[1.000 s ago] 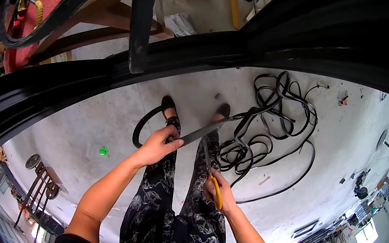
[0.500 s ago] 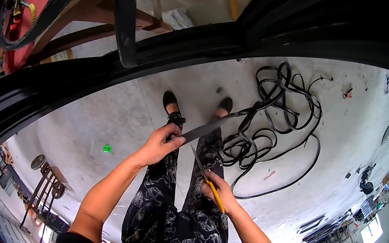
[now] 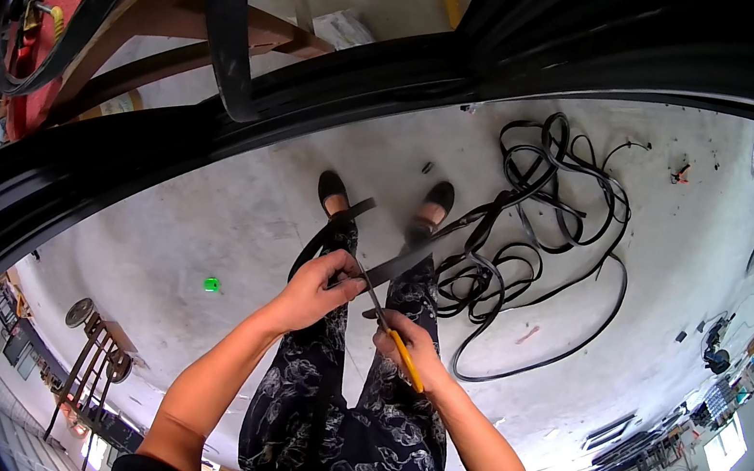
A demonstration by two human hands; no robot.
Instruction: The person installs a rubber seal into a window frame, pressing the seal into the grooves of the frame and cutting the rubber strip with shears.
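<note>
My left hand (image 3: 314,292) is closed on a flat black strip (image 3: 404,261), thumb pinched over it. One part of the strip loops out past this hand, its loose end lifted near my left shoe. Towards the right, the strip runs down into a tangled black pile (image 3: 540,187) on the floor. My right hand (image 3: 412,340) is wrapped round scissors with yellow-orange handles (image 3: 405,361). Their blades reach up to the strip, close beside my left fingertips. Whether the blades touch or cross the strip's edge cannot be made out.
A long black beam-like piece (image 3: 317,114) spans the view in front of me. Beyond it stands a red and brown frame (image 3: 176,15) with black bands hanging from it. A small green object (image 3: 212,285) lies on the floor at left, near a wheeled cart (image 3: 93,359).
The scissors have moved up and left to the strip beside my left hand. The strip's loose end now shows above my left hand.
</note>
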